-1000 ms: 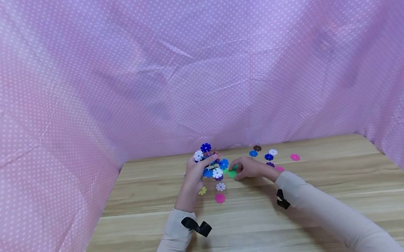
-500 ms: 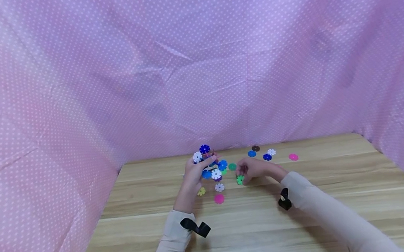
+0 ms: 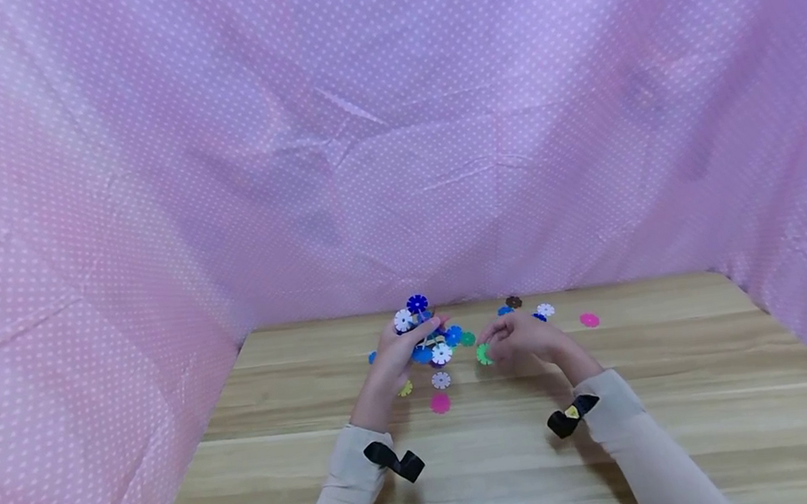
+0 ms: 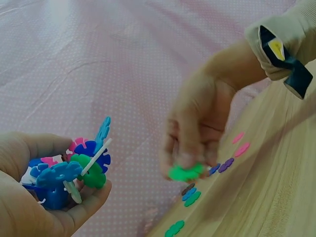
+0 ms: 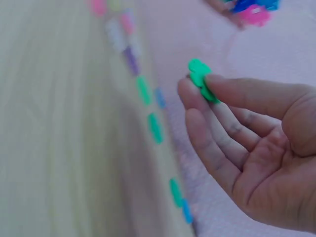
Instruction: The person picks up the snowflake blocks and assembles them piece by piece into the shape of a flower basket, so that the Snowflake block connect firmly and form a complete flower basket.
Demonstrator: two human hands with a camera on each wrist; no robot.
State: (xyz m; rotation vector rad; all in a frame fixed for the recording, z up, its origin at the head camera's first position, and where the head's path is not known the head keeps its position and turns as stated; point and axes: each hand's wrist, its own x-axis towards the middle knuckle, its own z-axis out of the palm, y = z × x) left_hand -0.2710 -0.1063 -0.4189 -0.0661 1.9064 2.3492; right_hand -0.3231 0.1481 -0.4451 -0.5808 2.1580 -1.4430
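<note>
My left hand [image 3: 389,359] holds a cluster of interlocked plastic snowflake discs [image 4: 58,172], in blue, green, white and pink. The fingers curl up round it from below in the left wrist view, and part of the cluster is hidden behind them. To its right, above the table, my right hand [image 3: 529,337] pinches one green snowflake disc [image 5: 201,79] between thumb and fingertips. A gap separates this disc from the cluster.
Loose discs lie on the wooden table [image 3: 477,478]: a pink disc [image 3: 440,403], a white disc [image 3: 440,380] and a yellow disc [image 3: 406,388] near the left hand. Several more lie behind the right hand, with another pink disc [image 3: 589,320] farther right. Polka-dot cloth [image 3: 397,202] hangs behind.
My right hand has drawn back rightward from beside the cluster and raised a green disc from the table. The left hand keeps its hold on the cluster, almost in place.
</note>
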